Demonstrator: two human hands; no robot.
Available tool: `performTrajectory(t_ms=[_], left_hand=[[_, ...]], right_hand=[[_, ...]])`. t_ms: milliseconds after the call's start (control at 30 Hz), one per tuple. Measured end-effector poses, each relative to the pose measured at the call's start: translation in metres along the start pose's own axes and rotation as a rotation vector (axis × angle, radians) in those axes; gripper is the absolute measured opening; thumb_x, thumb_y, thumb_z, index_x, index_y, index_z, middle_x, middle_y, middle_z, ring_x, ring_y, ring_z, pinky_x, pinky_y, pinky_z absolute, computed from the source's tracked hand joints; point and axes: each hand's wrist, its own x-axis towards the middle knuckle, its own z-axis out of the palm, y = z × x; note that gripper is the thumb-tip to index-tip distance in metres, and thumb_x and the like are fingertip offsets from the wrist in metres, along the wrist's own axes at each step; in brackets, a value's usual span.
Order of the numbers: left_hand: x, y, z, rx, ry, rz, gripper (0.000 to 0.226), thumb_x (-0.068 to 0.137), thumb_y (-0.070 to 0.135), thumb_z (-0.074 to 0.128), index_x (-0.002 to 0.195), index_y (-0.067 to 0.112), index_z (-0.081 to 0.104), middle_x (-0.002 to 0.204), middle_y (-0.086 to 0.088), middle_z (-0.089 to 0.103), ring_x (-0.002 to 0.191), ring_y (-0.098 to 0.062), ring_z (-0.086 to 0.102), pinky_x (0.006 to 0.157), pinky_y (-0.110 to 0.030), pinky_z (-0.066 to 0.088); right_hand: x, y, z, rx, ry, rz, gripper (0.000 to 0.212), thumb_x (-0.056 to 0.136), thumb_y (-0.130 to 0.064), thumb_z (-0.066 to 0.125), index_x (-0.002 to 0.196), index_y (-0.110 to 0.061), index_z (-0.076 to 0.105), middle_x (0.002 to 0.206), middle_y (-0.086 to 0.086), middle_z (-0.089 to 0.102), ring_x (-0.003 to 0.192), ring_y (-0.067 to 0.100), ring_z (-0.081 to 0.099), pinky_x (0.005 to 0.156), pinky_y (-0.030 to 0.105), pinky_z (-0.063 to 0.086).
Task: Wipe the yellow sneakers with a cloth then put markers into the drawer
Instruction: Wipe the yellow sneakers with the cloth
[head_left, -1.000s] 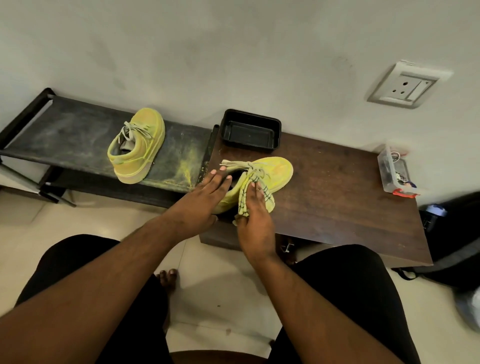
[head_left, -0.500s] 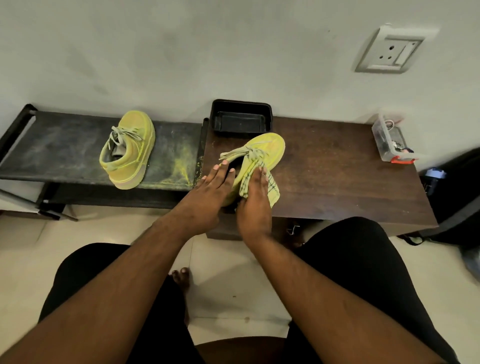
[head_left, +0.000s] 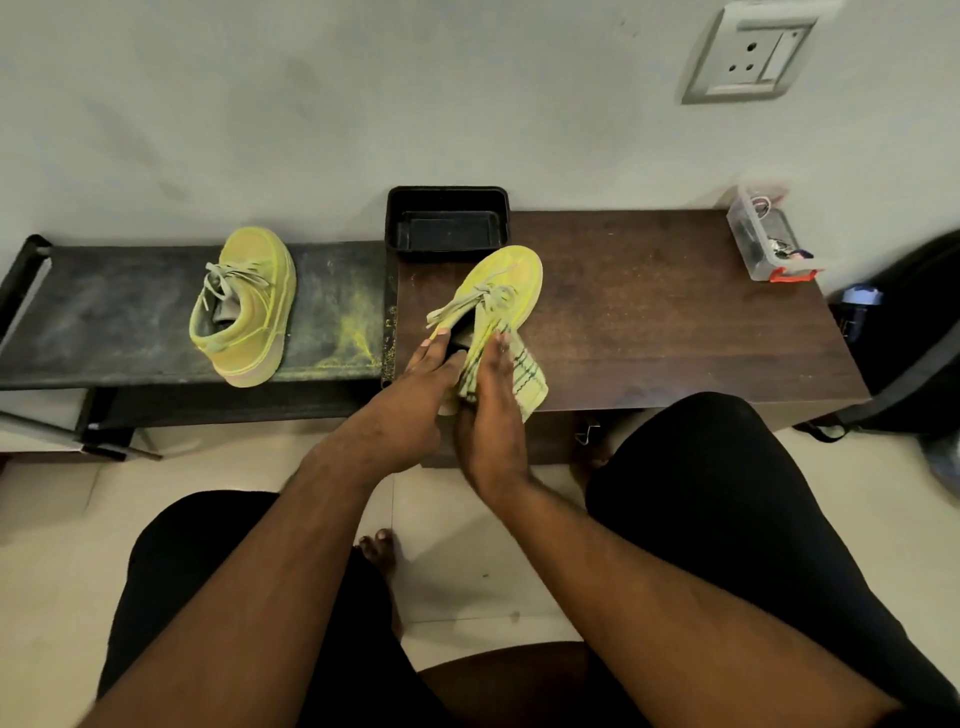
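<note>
One yellow sneaker (head_left: 511, 270) lies on the brown wooden table (head_left: 649, 312), toe toward the wall. My left hand (head_left: 410, 405) holds its heel collar, fingers along the outside and thumb at the opening. My right hand (head_left: 493, 415) lies flat over a yellow-green striped cloth (head_left: 527, 369), with straight fingers pressing it against the sneaker's side near the laces. The second yellow sneaker (head_left: 249, 306) sits alone on the dusty dark bench (head_left: 104, 312) to the left. No markers can be made out.
An empty black tray (head_left: 447, 197) stands against the wall just beyond the held sneaker. A clear plastic box (head_left: 769, 244) of small items sits at the table's far right. A dark bag (head_left: 914, 338) leans beside the table. My knees are close to the table's front edge.
The held sneaker has turned so its toe points more toward the wall. My right hand with the cloth has slid back along its side toward the heel.
</note>
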Motion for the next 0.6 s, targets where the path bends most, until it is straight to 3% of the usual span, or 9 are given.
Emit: performTrajectory(t_ms=[100, 200, 267, 333, 367, 433, 467, 600], left_hand=[[0.000, -0.002, -0.002, -0.020, 0.010, 0.002, 0.086, 0.085, -0.010, 0.051, 0.154, 0.022, 0.010, 0.160, 0.003, -0.014, 0.148, -0.016, -0.010, 0.118, -0.030, 0.013], [-0.001, -0.002, 0.000, -0.052, 0.026, 0.014, 0.085, 0.083, -0.012, 0.050, 0.153, 0.024, 0.017, 0.160, 0.004, -0.013, 0.148, -0.015, -0.010, 0.119, -0.033, 0.014], [-0.002, 0.001, 0.001, -0.087, 0.022, 0.031, 0.082, 0.084, -0.012, 0.048, 0.152, 0.023, 0.020, 0.160, 0.003, -0.012, 0.147, -0.014, -0.010, 0.119, -0.030, 0.010], [-0.003, 0.003, 0.003, -0.120, 0.027, 0.036, 0.081, 0.084, -0.013, 0.048, 0.152, 0.024, 0.023, 0.160, 0.006, -0.011, 0.147, -0.012, -0.010, 0.115, -0.024, 0.009], [-0.003, 0.003, 0.004, -0.137, 0.038, 0.028, 0.082, 0.084, -0.014, 0.048, 0.152, 0.024, 0.023, 0.160, 0.007, -0.011, 0.147, -0.011, -0.010, 0.113, -0.021, 0.010], [-0.006, 0.002, 0.005, -0.170, 0.052, 0.010, 0.083, 0.083, -0.018, 0.046, 0.151, 0.025, 0.025, 0.160, 0.009, -0.008, 0.147, -0.010, -0.007, 0.109, -0.015, 0.009], [-0.009, 0.003, 0.005, -0.186, 0.049, 0.010, 0.083, 0.082, -0.019, 0.045, 0.150, 0.025, 0.027, 0.160, 0.009, -0.006, 0.147, -0.009, -0.006, 0.108, -0.014, 0.009], [-0.023, 0.016, 0.009, -0.238, 0.016, 0.062, 0.069, 0.083, -0.013, 0.051, 0.141, 0.024, 0.042, 0.161, 0.005, 0.000, 0.148, -0.013, -0.001, 0.108, -0.015, 0.011]], right_hand=[[-0.040, 0.008, 0.006, 0.040, -0.082, -0.085, 0.082, 0.086, 0.012, 0.041, 0.149, -0.019, 0.000, 0.158, -0.006, 0.000, 0.147, 0.008, -0.001, 0.116, 0.016, 0.003], [-0.021, 0.014, -0.003, 0.136, 0.022, 0.057, 0.081, 0.088, 0.008, 0.045, 0.151, -0.023, 0.005, 0.159, 0.000, 0.017, 0.146, 0.012, 0.017, 0.118, 0.025, 0.018], [0.001, 0.005, -0.019, 0.223, 0.077, 0.276, 0.070, 0.093, 0.002, 0.045, 0.152, -0.025, 0.019, 0.148, 0.002, 0.042, 0.127, 0.013, 0.048, 0.102, 0.016, 0.040], [0.000, -0.010, -0.026, 0.418, 0.061, 0.379, 0.060, 0.097, -0.001, 0.044, 0.148, -0.029, 0.029, 0.123, -0.005, 0.058, 0.095, 0.004, 0.061, 0.076, 0.013, 0.053], [-0.007, -0.018, -0.027, 0.503, 0.042, 0.377, 0.058, 0.098, 0.000, 0.044, 0.146, -0.029, 0.032, 0.122, -0.007, 0.059, 0.097, 0.003, 0.061, 0.081, 0.020, 0.055], [-0.026, -0.024, -0.022, 0.568, 0.029, 0.336, 0.056, 0.097, 0.000, 0.046, 0.146, -0.025, 0.036, 0.140, -0.005, 0.051, 0.123, 0.006, 0.051, 0.104, 0.030, 0.044], [-0.034, -0.023, -0.021, 0.596, 0.045, 0.325, 0.055, 0.097, -0.001, 0.047, 0.146, -0.023, 0.037, 0.144, -0.004, 0.047, 0.129, 0.007, 0.047, 0.109, 0.032, 0.040], [-0.028, -0.012, -0.028, 0.773, 0.208, 0.476, 0.051, 0.097, -0.004, 0.049, 0.143, -0.024, 0.043, 0.130, 0.002, 0.061, 0.114, 0.013, 0.061, 0.099, 0.034, 0.048]])
